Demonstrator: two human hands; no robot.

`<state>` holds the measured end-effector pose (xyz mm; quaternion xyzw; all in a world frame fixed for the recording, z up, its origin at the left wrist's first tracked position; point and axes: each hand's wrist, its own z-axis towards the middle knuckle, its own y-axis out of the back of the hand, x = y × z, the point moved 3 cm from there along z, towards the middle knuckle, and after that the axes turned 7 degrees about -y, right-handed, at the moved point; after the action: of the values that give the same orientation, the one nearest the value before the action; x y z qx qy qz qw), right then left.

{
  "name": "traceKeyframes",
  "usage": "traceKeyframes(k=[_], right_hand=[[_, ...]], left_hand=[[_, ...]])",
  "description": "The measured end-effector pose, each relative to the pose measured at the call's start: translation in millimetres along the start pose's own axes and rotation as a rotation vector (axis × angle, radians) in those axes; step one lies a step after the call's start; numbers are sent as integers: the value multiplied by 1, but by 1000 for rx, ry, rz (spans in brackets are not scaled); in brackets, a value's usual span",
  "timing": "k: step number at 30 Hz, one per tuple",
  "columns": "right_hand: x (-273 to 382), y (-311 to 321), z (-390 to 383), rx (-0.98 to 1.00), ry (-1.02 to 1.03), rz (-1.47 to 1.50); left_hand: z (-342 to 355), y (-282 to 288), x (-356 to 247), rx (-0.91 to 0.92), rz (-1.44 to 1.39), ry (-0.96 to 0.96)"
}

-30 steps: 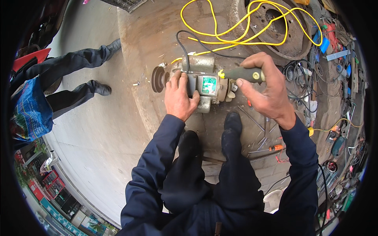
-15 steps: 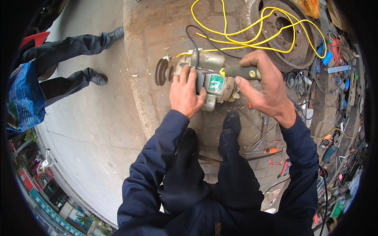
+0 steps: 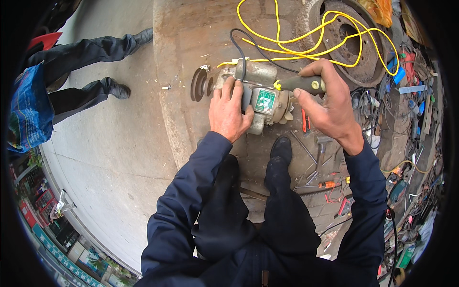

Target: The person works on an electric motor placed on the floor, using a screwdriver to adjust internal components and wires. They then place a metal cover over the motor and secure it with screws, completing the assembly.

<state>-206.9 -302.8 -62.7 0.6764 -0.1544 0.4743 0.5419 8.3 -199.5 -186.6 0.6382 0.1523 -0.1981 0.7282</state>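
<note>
2 hands are shown at a motor, which is set on the brown ground ahead of the shoes. the left hand is laid over its left half, thumb parted from fingers; whether anything is pinched cannot be told. a screwdriver is gripped between thumb and fingers of the right hand. the motor is judged heavy, stiff and possibly greasy, best held under the casing at both ends; the fan may be fragile. the casing is grey and worn, marked by a green plate, with a rusty pulley at left.
</note>
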Motion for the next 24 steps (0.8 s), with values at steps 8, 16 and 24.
traceKeyframes(k=[8,16,24], right_hand=[[33,-6,19,48,235,-177],[73,-69,40,26,510,-324],[102,-117,3,-158,320,-453]], left_hand=[[-1,0,-2,2,-18,20],[5,3,-4,177,22,-160],[5,-3,-19,168,161,1]])
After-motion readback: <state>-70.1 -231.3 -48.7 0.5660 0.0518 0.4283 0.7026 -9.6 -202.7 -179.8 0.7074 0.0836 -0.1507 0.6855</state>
